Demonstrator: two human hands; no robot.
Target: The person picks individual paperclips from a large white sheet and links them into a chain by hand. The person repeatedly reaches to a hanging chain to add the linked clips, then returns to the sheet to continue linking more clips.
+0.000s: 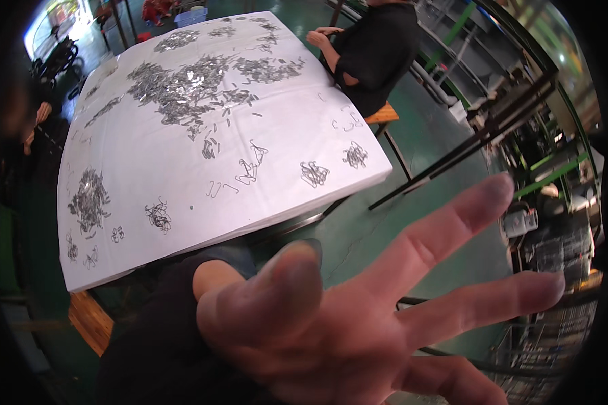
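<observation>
My left hand (324, 331) is raised close in front of the view, palm toward me and fingers spread to the right. Nothing lies in it, and the fingertips look darkened. A dark sleeve (162, 337) covers the forearm. Behind the hand stands a table with a white cover (277, 223). On its near part lie small heaps of bent wire hooks (159, 216), with two more heaps (313, 174) (355, 155) near the right corner. Loose hooks (250, 165) lie between them. A large spread of small grey metal pieces (189, 84) covers the middle. My right hand is out of sight.
A person in black (378, 54) sits on a wooden bench (384, 113) at the table's right. Another person's hands (37, 125) show at the left edge. A second wooden bench (91, 320) is at lower left. Metal racks (561, 162) stand along the right.
</observation>
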